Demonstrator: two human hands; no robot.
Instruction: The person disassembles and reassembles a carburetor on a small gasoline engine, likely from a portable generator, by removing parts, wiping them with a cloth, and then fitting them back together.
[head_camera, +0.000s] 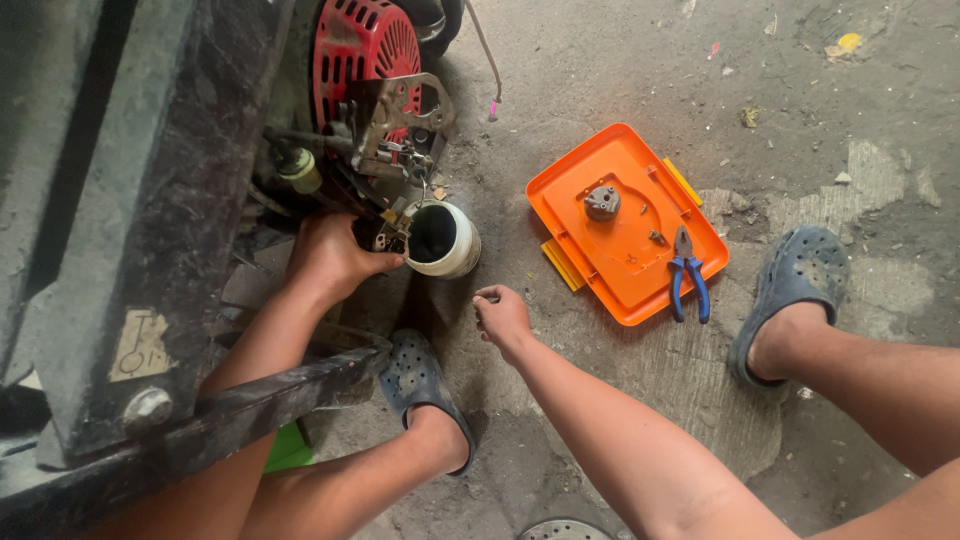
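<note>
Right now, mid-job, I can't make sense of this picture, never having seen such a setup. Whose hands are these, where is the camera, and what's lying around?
The one picture comes from a camera worn on the person's head, looking down at their own arms and legs as they crouch on a concrete floor. The left hand grips a small part at the underside of an engine with a red cover, right beside a white cup with a dark inside. The right hand hovers loosely curled above the floor, holding nothing I can see. To the right lies an orange tray with blue-handled pliers, a round grey metal part and a few small bits. Both feet wear grey clogs.
</note>
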